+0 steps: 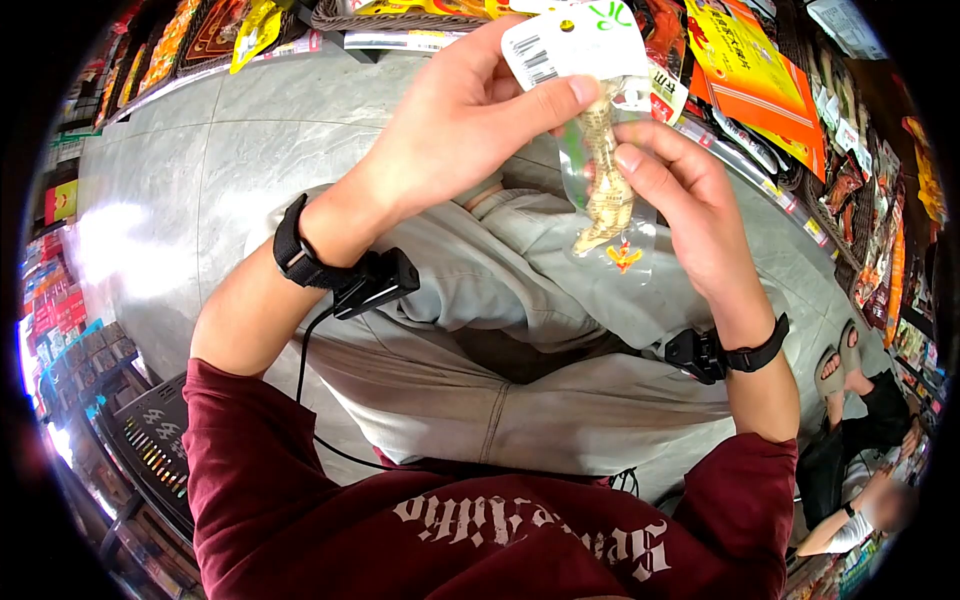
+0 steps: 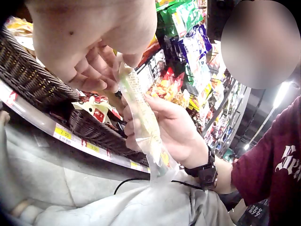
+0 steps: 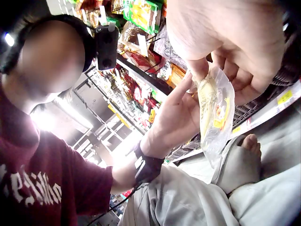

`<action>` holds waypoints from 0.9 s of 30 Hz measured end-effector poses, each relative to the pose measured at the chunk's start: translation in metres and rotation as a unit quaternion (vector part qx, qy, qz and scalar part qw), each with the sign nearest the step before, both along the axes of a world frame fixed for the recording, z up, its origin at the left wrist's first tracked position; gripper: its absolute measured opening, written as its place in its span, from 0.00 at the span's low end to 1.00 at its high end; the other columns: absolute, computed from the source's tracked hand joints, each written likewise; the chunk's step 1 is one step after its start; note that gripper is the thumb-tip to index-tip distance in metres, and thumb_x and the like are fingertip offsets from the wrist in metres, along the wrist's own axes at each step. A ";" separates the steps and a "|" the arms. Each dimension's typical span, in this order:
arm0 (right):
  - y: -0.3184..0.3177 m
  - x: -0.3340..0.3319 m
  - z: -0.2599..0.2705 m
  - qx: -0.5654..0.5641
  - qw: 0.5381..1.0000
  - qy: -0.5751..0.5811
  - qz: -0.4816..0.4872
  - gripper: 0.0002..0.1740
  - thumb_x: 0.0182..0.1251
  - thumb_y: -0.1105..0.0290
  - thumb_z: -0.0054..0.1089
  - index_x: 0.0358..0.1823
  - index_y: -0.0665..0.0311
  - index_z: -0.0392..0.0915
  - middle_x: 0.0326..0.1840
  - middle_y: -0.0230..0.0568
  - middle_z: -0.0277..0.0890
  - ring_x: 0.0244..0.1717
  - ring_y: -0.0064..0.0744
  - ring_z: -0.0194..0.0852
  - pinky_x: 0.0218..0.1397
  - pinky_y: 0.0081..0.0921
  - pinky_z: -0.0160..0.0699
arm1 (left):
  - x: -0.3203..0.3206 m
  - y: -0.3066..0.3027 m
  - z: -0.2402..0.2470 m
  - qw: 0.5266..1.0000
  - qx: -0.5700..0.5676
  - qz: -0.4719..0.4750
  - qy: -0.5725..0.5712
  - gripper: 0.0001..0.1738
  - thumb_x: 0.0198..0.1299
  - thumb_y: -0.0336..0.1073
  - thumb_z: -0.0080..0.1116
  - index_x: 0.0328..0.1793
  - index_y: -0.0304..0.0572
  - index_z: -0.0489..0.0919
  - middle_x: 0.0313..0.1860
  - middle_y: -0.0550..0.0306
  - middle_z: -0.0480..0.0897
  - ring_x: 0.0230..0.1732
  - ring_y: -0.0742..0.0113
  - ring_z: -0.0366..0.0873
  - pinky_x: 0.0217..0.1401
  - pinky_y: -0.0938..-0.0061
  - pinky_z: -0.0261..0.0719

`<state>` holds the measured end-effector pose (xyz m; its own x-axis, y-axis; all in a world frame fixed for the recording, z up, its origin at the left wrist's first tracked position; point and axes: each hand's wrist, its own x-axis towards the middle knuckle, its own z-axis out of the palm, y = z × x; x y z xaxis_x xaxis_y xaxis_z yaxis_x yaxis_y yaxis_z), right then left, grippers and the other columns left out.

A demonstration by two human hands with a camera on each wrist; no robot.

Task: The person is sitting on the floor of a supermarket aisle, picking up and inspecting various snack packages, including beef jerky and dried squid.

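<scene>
A clear plastic snack packet (image 1: pixel 606 185) hangs upright in front of the person, with a long, pale yellow, knobbly food piece inside. Its white header card (image 1: pixel 578 42) carries a barcode and green marks. The left hand (image 1: pixel 440 130) pinches the packet's top, thumb across the lower edge of the card. On the packet's right side, the right hand (image 1: pixel 700 200) holds the edge between thumb and fingers. The left wrist view shows the packet (image 2: pixel 143 117) edge-on between both hands. In the right wrist view, the packet's (image 3: pixel 215 110) lower end hangs below the fingers, with an orange print.
Wicker baskets (image 2: pixel 28 70) and a price-tag rail (image 2: pixel 70 136) run along the shelf in front. Yellow and orange snack bags (image 1: pixel 755 75) lie at the upper right. A black crate (image 1: pixel 150 440) stands at the left. Another person (image 1: pixel 860 490) sits at the lower right.
</scene>
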<state>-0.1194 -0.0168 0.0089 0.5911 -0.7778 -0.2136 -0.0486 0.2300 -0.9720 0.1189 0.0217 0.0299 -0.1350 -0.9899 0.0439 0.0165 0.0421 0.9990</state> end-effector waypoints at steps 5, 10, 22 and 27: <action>0.000 0.002 0.005 0.045 0.998 -0.027 -0.017 0.14 0.85 0.68 0.58 0.60 0.71 0.82 0.50 0.34 0.88 0.50 0.15 0.82 0.56 0.19 0.81 | -0.003 -0.019 -0.012 0.997 0.014 -0.029 0.070 0.20 0.77 0.36 0.66 0.70 0.37 0.79 0.52 0.61 0.88 0.46 0.76 0.82 0.52 0.76 0.82; 0.000 0.001 0.003 0.035 0.999 -0.021 -0.026 0.14 0.86 0.68 0.57 0.61 0.72 0.81 0.51 0.34 0.88 0.50 0.15 0.82 0.56 0.19 0.82 | 0.005 -0.021 -0.012 0.996 0.047 -0.063 0.041 0.22 0.74 0.31 0.68 0.70 0.37 0.78 0.57 0.59 0.87 0.53 0.74 0.85 0.58 0.74 0.84; 0.001 0.007 0.004 0.047 0.997 -0.050 -0.044 0.14 0.85 0.70 0.57 0.63 0.71 0.78 0.51 0.34 0.86 0.52 0.18 0.84 0.56 0.20 0.82 | 0.003 -0.012 -0.007 0.997 0.033 -0.057 0.041 0.24 0.73 0.26 0.65 0.73 0.37 0.75 0.58 0.58 0.87 0.56 0.74 0.85 0.60 0.74 0.84; -0.003 -0.001 -0.002 0.005 1.000 0.019 -0.020 0.18 0.85 0.70 0.56 0.69 0.71 0.76 0.64 0.41 0.82 0.59 0.31 0.88 0.63 0.28 0.85 | 0.000 0.001 -0.003 0.997 0.026 -0.053 0.049 0.24 0.74 0.25 0.64 0.74 0.37 0.74 0.58 0.58 0.87 0.55 0.75 0.84 0.59 0.76 0.83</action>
<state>-0.1208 -0.0199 0.0066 0.5500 -0.7990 -0.2432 -0.0761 0.2420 -0.9673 0.1191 0.0227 0.0270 -0.2363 -0.9716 0.0120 0.1163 -0.0160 0.9931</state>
